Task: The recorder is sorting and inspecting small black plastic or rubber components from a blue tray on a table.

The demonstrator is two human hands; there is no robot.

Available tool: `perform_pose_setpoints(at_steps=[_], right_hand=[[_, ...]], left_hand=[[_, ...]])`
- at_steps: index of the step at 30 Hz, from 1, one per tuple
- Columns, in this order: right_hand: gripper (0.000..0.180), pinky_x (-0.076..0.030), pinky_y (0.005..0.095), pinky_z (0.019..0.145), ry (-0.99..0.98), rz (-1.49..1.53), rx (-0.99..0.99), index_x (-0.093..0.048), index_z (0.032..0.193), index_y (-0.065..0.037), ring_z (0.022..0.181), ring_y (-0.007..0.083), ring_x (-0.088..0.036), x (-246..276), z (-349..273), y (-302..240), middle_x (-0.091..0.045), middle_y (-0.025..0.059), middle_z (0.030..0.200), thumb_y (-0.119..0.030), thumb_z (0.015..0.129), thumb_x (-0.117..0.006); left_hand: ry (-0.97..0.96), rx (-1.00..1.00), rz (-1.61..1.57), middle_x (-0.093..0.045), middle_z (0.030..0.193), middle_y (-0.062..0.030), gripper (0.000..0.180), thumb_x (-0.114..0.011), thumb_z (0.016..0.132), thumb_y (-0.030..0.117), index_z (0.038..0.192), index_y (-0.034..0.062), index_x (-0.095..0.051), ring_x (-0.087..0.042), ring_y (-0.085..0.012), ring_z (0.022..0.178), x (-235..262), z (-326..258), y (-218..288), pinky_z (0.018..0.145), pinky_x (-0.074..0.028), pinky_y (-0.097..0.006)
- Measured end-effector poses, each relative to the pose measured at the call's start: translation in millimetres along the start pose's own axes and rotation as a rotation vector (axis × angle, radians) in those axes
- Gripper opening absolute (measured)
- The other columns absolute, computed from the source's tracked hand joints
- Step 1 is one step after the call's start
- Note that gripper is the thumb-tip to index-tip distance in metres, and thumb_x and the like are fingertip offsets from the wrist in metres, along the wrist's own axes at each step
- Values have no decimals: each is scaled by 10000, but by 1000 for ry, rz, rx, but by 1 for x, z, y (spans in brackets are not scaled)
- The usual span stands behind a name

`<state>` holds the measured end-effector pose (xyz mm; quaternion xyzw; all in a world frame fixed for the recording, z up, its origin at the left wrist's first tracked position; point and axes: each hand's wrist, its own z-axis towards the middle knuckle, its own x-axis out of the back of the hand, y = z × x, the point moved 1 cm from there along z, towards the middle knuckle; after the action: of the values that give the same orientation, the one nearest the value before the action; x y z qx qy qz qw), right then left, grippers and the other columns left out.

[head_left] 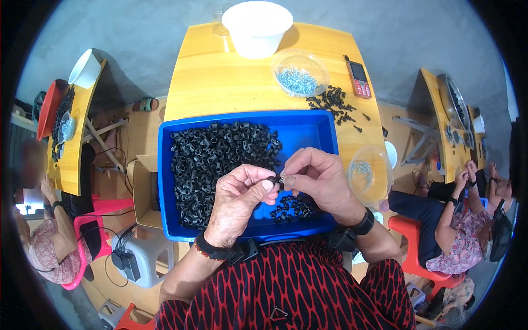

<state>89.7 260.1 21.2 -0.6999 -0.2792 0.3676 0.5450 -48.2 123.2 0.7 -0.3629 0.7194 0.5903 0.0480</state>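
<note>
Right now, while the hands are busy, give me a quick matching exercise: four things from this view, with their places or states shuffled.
Things:
1. White tub
2. Phone
3. Left hand
4. Larger heap of black pieces

Places or states:
A. Near the right edge of the yellow table
B. Covering the left part of the blue tray
C. At the table's far end
D. Pinching a small dark part

Pairs: 1-C, 2-A, 3-D, 4-B

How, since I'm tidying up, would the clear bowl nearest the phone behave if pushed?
The clear bowl looks thin-walled, so it may flex. Its loose metallic pieces would probably shift. Being wide and low, it seems unlikely to tip.
</note>
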Motion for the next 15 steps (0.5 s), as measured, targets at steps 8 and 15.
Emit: perform_pose_setpoints(at_steps=[8,15], right_hand=[[87,-539,211,649,-23,-57,140,-664,924,-3,799,82,-663,-7,-1,-1,-658,43,907,35,868,-718],[127,-494,240,630,-33,-388,344,-688,897,-26,772,113,-630,-7,-2,-6,-654,52,897,66,816,-722]], left_hand=[[-37,-14,40,-709,907,-102,140,-685,919,24,1049,-7,-643,-685,-138,767,-3,-1,2,684,-580,-267],[-1,-19,42,-713,877,-107,119,-701,907,20,1016,-7,-661,-678,-135,726,-3,-3,3,659,-570,-256]])
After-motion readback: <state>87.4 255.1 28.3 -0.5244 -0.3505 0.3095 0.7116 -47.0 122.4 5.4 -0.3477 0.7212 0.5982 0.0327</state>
